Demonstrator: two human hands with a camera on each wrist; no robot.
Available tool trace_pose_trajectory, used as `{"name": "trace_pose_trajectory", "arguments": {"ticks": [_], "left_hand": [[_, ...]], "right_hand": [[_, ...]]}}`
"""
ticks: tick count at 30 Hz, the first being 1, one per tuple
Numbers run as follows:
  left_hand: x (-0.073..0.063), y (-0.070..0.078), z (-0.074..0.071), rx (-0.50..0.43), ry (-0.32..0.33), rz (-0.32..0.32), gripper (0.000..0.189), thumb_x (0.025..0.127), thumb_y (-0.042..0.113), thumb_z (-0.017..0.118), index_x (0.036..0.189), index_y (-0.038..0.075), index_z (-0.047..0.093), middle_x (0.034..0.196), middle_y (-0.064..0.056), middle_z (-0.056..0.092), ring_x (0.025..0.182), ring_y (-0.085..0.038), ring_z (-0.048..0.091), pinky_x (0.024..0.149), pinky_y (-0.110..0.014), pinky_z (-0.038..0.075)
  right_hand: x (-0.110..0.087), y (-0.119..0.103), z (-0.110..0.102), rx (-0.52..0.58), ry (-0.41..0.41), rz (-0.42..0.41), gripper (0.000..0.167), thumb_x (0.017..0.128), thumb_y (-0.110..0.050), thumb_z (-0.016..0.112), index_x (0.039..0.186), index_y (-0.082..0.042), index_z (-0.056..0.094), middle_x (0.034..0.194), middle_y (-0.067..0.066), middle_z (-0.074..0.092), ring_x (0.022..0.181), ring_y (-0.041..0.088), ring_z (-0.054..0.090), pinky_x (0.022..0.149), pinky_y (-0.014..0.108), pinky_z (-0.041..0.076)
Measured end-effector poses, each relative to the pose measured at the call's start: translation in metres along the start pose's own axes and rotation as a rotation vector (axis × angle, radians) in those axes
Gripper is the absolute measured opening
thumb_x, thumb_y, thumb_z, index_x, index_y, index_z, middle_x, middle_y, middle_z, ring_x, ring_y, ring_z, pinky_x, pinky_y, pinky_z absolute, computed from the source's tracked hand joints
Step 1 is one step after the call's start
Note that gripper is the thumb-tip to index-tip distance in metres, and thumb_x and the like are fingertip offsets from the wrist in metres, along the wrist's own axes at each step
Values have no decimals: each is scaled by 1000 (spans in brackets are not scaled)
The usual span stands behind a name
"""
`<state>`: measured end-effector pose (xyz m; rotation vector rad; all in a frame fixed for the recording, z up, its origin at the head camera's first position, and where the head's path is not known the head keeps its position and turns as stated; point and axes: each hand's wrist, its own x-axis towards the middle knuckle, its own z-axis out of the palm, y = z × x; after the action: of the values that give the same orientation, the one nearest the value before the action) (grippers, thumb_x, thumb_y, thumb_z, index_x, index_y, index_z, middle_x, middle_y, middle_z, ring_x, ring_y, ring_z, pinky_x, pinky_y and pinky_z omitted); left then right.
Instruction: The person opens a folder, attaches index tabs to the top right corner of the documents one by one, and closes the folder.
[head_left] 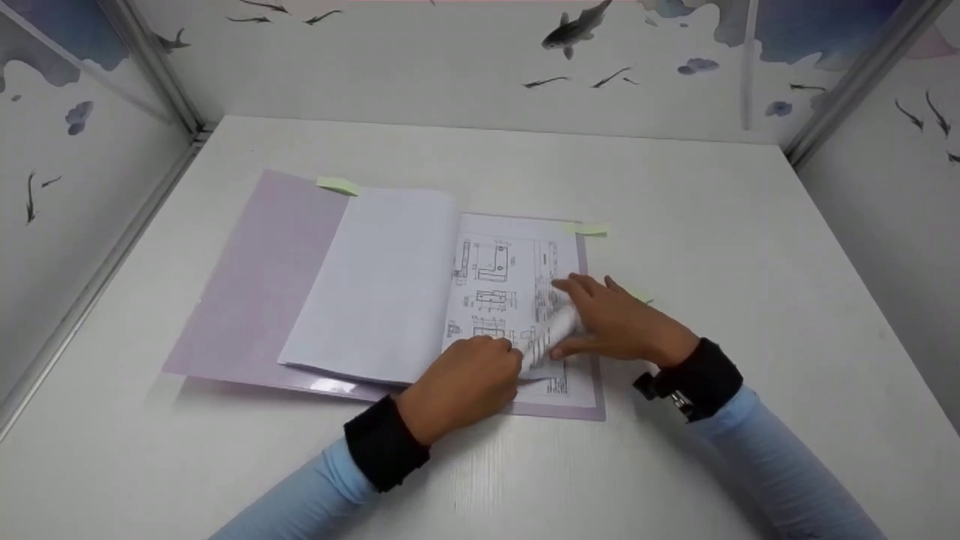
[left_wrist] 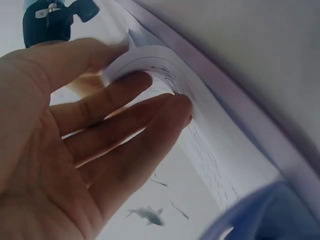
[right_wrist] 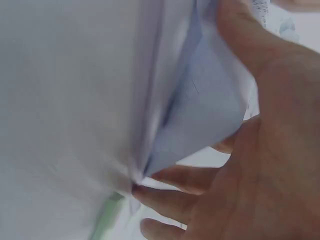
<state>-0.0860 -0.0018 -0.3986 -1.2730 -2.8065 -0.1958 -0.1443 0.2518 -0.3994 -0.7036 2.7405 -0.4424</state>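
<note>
A booklet with a pale purple cover lies spread on the table, a blank white page on its left side and a printed sheet of technical drawings on its right. Near the lower right, my left hand pinches a page between thumb and fingers, and the paper bends up in a curl. My right hand reaches over the right edge, its fingers stretched and its thumb apart. In the right wrist view, the lifted paper passes between that thumb and the fingers.
Light green sticky tabs stick out from the booklet, one at the top of the left page and another at the top right. A white table carries the booklet. Behind it stands a white wall panel printed with fish.
</note>
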Motion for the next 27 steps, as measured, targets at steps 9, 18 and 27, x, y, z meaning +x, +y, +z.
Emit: {"name": "trace_pose_trajectory", "arguments": {"ticks": [9, 18, 27], "left_hand": [[-22, -11, -10, 197, 286, -154, 13, 88, 12, 70, 78, 4, 69, 62, -3, 58, 45, -12, 43, 40, -27, 35], [-60, -25, -5, 181, 410, -360, 19, 81, 3, 68, 64, 4, 58, 51, -1, 41, 46, -8, 25, 40, -24, 20], [-86, -39, -6, 116, 352, -543, 31, 74, -3, 66, 53, 9, 48, 47, -1, 37, 47, -14, 28, 41, -29, 19]], "right_hand": [[-14, 4, -26, 218, 21, 127, 104, 93, -63, 65, 167, -25, 3, 171, 11, 22, 153, 36, 37, 117, 61, 39], [-6, 1, -2, -30, -57, 72, 98, 75, -51, 89, 155, -17, 44, 167, 21, 31, 152, 44, 36, 116, 61, 39], [-4, -2, 3, -68, -58, 67, 91, 73, -40, 93, 149, -15, 50, 166, 20, 34, 153, 42, 35, 117, 58, 40]]}}
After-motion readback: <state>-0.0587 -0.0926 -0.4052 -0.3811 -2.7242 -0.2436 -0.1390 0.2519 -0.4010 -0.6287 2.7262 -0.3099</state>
